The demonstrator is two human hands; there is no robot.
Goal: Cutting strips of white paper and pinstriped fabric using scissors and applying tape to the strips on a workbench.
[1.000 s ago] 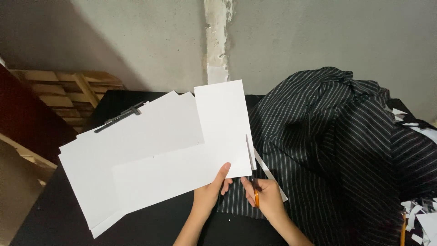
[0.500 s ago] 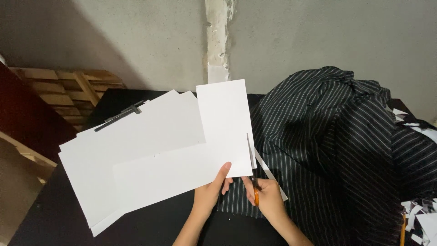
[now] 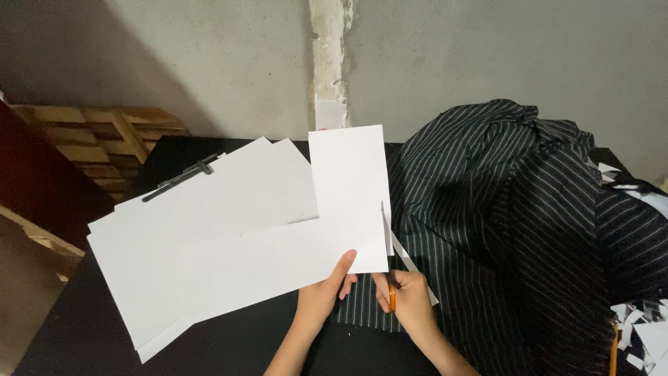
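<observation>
now scissors [image 3: 387, 240] cut further up paper [image 3: 348, 202]; left hand [image 3: 325, 296] unmoved.

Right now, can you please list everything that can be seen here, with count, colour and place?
paper sheets: several, white, fanned across the table's left and middle
scissors: one pair, orange handles, cutting the front sheet's right edge
table: one, black, under everything
clip: one, dark, at the stack's far left edge
cloth: one, black with thin white stripes, heaped at the right
paper scraps: many, white, lower right corner
pallet: one, wooden, beyond the table at left
wall: grey, behind
left hand: holds the front sheet's lower edge
right hand: holds the scissors
</observation>
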